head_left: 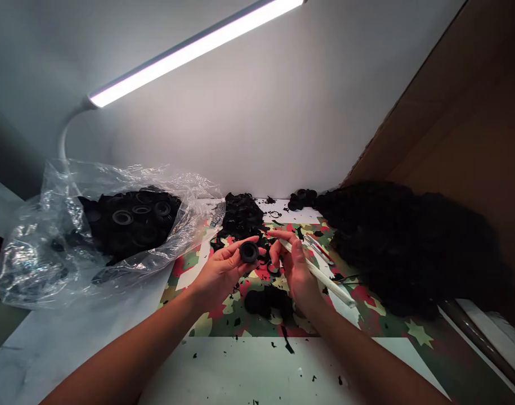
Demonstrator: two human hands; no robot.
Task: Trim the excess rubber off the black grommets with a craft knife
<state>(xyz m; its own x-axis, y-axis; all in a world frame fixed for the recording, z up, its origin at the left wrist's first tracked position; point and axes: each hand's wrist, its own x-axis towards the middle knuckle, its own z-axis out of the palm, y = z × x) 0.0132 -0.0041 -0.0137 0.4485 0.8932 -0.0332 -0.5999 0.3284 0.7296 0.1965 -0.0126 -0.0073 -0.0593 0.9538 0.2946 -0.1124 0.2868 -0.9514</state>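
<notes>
My left hand (221,270) is closed round a small black rubber ring (249,251), pinched between thumb and fingertips and held up over the mat. My right hand (294,264) grips a long white stick-like tool (325,279); its tip points toward the ring and its handle runs down to the right. Both hands hover above a red, green and cream camouflage-patterned mat (379,318). A few black rings (268,301) lie on the mat just below my hands.
A clear plastic bag (63,247) full of black rings sits at the left. Black trimmings are heaped at the back (240,216) and in a large pile on the right (409,247). A lit lamp bar (189,50) hangs overhead. A brown board (472,124) walls the right side.
</notes>
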